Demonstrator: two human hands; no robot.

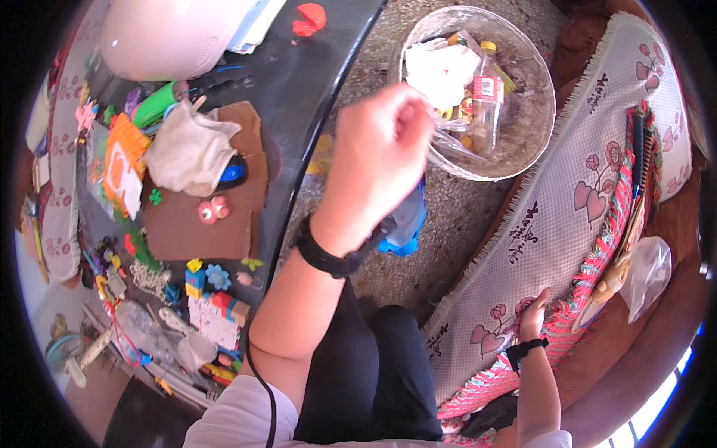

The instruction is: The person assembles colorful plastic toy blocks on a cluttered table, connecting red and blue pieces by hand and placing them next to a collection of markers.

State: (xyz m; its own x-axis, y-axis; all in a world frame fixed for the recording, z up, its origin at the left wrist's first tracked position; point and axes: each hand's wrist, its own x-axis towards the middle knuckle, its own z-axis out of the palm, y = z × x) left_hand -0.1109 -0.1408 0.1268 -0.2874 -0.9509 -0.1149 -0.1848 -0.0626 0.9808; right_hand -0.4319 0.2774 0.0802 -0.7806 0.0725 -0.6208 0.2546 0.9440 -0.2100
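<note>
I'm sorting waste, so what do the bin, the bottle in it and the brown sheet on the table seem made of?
Bottle: probably clear, glossy plastic, given its see-through walls and highlights.
Bin: dull, blotchy grey; worn plastic or metal, the look leaves it open.
Brown sheet: likely matte cardboard, judging by its plain brown face and uneven edge.

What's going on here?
A person's left hand, fingers curled, is over the near-left rim of a round bin; clear plastic shows beside it, but whether it's gripped is unclear. The bin holds a clear bottle with a yellow cap. The right hand rests on a patterned seat cover. Small toys litter the dark table at left.
</note>
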